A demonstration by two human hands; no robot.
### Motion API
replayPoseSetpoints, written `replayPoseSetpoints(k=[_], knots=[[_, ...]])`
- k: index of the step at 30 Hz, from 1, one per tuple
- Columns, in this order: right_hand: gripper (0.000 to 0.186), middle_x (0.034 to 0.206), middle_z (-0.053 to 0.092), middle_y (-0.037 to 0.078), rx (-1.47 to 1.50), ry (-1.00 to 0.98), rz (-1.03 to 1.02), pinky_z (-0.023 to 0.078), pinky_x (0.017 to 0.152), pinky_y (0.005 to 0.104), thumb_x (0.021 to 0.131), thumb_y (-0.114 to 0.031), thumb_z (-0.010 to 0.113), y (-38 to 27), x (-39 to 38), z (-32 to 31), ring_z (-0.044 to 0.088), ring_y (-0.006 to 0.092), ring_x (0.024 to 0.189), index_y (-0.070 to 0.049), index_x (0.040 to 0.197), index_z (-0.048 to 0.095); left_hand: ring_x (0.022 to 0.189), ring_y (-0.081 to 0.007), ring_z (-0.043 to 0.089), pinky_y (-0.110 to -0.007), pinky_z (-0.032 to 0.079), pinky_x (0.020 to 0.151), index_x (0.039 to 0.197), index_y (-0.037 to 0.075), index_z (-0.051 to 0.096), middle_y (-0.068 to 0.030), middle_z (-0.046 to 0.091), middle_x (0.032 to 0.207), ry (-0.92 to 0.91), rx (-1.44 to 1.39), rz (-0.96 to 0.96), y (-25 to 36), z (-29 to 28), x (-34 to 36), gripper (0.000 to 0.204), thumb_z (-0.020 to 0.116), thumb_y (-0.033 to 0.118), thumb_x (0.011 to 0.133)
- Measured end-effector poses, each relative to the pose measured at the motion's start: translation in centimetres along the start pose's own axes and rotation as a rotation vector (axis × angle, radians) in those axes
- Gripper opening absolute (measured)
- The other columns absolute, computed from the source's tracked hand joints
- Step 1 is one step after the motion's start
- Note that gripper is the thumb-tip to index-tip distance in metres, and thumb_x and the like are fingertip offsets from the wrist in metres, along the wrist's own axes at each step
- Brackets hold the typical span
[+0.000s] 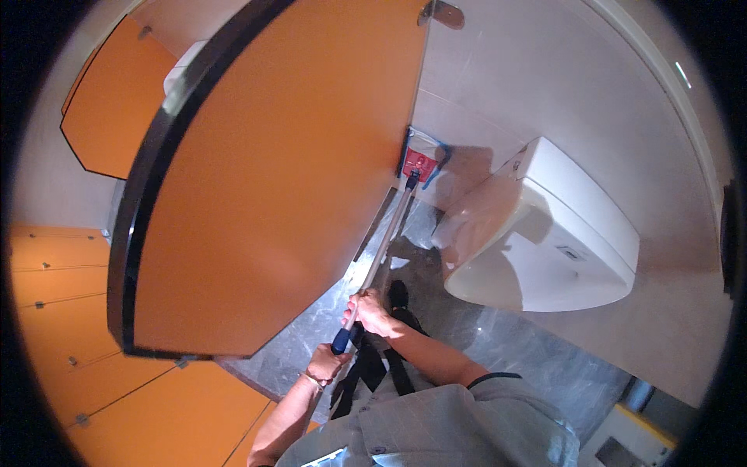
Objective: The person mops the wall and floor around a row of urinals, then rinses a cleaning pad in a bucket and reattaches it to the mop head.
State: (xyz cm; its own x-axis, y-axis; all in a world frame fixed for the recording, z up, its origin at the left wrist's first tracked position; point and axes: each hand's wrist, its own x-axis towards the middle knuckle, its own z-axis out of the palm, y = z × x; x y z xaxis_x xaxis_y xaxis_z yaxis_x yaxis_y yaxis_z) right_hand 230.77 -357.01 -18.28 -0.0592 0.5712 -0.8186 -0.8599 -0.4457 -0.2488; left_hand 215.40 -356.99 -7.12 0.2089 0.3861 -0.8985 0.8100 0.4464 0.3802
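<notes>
Both of my hands are closed on a flat mop (383, 247) with a long metal pole. At the lower end, my left hand (325, 363) wraps round the pole's dark blue grip. Farther up, my right hand (370, 313) grips the bare pole. The pole slants away from me to the mop head (421, 162), which has a red plate and a pale pad with blue edging. That head is up against the pale tiled wall, beside the orange partition.
A large orange partition (288, 171) with a dark edge stands on my left. A white urinal (545, 241) juts from the wall on the right. Orange stall panels (62, 311) line the far left. A white box with a yellow edge (634, 436) sits at lower right on grey flooring.
</notes>
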Motion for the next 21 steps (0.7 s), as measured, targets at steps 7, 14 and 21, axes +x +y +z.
replayPoseSetpoints(k=[7, 14, 21], knots=[[0.010, 0.063, 0.042, 0.004, 0.085, 0.043, -0.020, 0.049, 0.047, 0.0460, 0.087, -0.010, 0.046, -4.8, -4.5, 0.6, 0.049, 0.0235, 0.049, -0.007, 0.078, 0.043, 0.043, -0.0165, 0.053, -0.033, 0.042, 0.041, 0.064, -0.006, 0.057, -0.0103, 0.056, 0.055, -0.111, 0.070, -0.112, 6.7, 0.5, -3.1, 0.037, 0.067, 0.028, 0.073], [0.006, 0.063, 0.045, 0.005, 0.176, -0.080, -0.007, 0.047, 0.049, 0.0478, 0.083, -0.013, 0.047, -6.4, 3.1, -4.3, 0.050, 0.0250, 0.052, -0.010, 0.079, 0.045, 0.044, -0.0202, 0.055, -0.035, 0.044, 0.042, 0.066, -0.008, 0.060, -0.0130, 0.056, 0.053, -0.072, 0.206, 0.016, 8.2, 1.6, 4.0, 0.042, 0.065, 0.034, 0.072], [0.009, 0.072, 0.051, 0.007, 0.140, -0.164, -0.174, 0.049, 0.053, 0.0499, 0.088, -0.015, 0.049, -8.1, 17.0, -12.9, 0.054, 0.0256, 0.058, -0.008, 0.083, 0.050, 0.038, -0.0191, 0.049, -0.035, 0.040, 0.034, 0.059, -0.001, 0.052, -0.0109, 0.050, 0.049, 0.008, 0.242, -0.019, 12.5, 5.3, 16.9, 0.037, 0.067, 0.030, 0.071]])
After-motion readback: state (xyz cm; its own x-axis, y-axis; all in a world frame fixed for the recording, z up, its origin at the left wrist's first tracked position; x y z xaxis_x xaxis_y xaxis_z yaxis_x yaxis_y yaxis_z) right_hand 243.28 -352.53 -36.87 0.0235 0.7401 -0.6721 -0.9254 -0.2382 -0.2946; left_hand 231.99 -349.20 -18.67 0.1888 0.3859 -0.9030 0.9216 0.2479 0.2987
